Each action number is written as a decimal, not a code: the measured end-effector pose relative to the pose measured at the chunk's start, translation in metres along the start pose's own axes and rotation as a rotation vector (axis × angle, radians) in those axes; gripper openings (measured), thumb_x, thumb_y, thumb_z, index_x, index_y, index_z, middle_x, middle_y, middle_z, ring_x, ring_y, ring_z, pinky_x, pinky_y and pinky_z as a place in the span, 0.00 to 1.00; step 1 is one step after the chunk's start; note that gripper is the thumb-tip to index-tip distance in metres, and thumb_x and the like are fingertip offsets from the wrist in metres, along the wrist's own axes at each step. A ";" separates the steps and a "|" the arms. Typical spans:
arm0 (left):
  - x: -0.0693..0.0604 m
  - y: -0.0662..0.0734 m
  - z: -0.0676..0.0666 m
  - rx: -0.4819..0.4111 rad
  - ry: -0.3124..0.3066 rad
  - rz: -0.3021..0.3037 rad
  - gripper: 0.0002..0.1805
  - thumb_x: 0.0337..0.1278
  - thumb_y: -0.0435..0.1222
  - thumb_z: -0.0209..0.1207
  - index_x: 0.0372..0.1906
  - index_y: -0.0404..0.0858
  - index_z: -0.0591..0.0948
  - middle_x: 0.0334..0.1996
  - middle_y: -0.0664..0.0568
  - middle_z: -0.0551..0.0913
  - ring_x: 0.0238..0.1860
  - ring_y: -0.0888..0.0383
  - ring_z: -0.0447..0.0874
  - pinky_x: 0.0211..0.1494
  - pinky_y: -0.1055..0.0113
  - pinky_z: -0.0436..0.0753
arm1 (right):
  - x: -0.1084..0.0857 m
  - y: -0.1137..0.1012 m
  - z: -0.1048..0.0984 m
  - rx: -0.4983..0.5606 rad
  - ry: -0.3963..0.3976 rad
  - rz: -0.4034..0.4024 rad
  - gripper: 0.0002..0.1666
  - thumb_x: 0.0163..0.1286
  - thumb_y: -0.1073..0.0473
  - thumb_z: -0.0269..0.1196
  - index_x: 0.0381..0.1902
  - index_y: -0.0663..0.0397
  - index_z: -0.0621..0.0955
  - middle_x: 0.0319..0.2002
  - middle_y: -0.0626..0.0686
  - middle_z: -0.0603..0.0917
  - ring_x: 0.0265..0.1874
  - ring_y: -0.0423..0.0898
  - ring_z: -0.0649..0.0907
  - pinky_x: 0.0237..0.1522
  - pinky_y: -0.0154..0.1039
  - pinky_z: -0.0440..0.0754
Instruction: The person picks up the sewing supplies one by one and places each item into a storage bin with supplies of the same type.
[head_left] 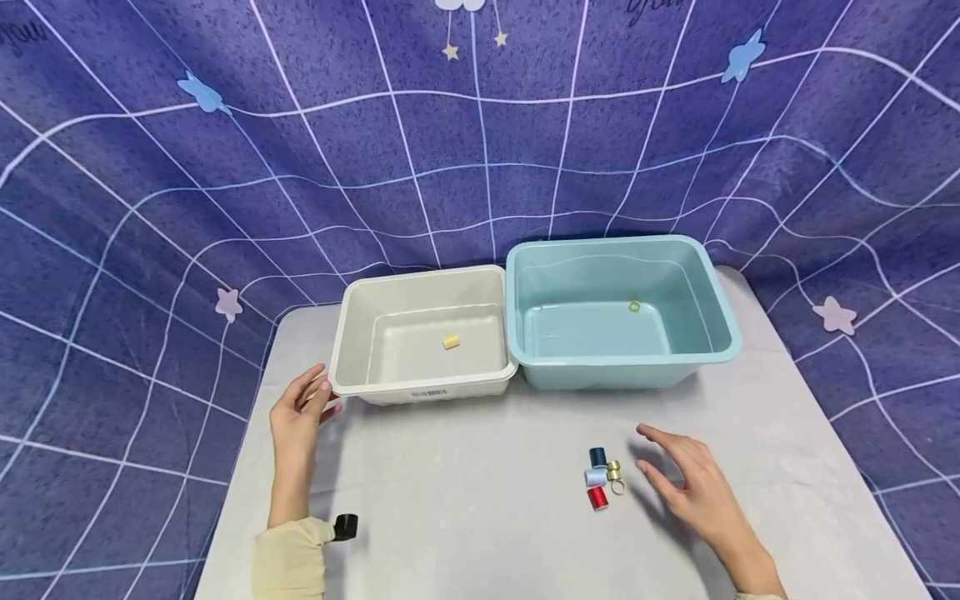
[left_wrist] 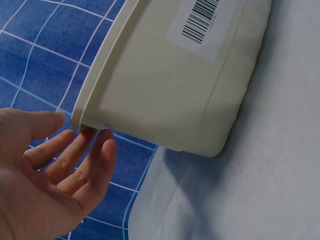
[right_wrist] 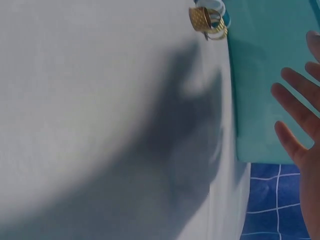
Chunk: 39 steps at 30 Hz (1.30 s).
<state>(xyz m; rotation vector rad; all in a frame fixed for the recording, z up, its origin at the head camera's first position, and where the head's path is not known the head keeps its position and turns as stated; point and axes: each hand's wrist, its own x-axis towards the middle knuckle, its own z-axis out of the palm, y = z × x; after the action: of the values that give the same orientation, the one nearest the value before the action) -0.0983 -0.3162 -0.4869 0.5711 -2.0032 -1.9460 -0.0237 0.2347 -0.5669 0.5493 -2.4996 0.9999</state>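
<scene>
Beside the front left corner of the white bin (head_left: 420,387) is my left hand (head_left: 297,417), its fingers loosely bent at the rim, perhaps touching it. It holds nothing. My right hand (head_left: 693,485) hovers over the table with thumb and fingers spread, just right of a small cluster. That cluster has a dark blue thread spool (head_left: 597,457), a light blue spool (head_left: 595,477), a red spool (head_left: 597,498) and several gold rings (head_left: 617,487). In the right wrist view, gold rings (right_wrist: 201,20) show at the top edge. A yellow spool (head_left: 451,342) lies inside the white bin.
A light blue bin (head_left: 611,375) stands against the white bin's right side, with a gold ring (head_left: 634,307) on its floor. A white cloth covers the table (head_left: 450,500). Behind hangs a blue curtain (head_left: 420,133) with a grid pattern.
</scene>
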 end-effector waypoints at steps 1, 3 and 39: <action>0.000 0.000 0.000 0.006 0.003 -0.009 0.22 0.72 0.30 0.62 0.68 0.32 0.78 0.43 0.59 0.87 0.36 0.67 0.90 0.40 0.70 0.93 | -0.001 -0.002 0.002 0.000 -0.015 0.014 0.39 0.54 0.65 0.79 0.65 0.51 0.82 0.58 0.52 0.88 0.58 0.43 0.82 0.72 0.22 0.62; 0.000 0.000 0.000 0.011 0.005 -0.029 0.23 0.71 0.29 0.62 0.68 0.32 0.78 0.45 0.57 0.86 0.35 0.67 0.89 0.40 0.69 0.93 | -0.001 -0.005 0.005 0.001 -0.033 0.031 0.39 0.54 0.65 0.79 0.65 0.51 0.82 0.58 0.51 0.88 0.57 0.45 0.82 0.72 0.21 0.61; 0.009 -0.001 0.006 -0.108 -0.008 -0.229 0.24 0.71 0.29 0.63 0.69 0.36 0.78 0.48 0.53 0.84 0.41 0.62 0.86 0.38 0.70 0.93 | 0.003 -0.008 0.036 -0.016 -0.138 -0.073 0.37 0.52 0.60 0.81 0.62 0.52 0.84 0.58 0.49 0.88 0.58 0.51 0.84 0.67 0.30 0.68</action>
<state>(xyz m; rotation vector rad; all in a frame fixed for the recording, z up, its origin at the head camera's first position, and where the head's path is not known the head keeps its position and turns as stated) -0.1087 -0.3155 -0.4888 0.7965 -1.8940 -2.1757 -0.0299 0.2027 -0.5853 0.7220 -2.5839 0.9435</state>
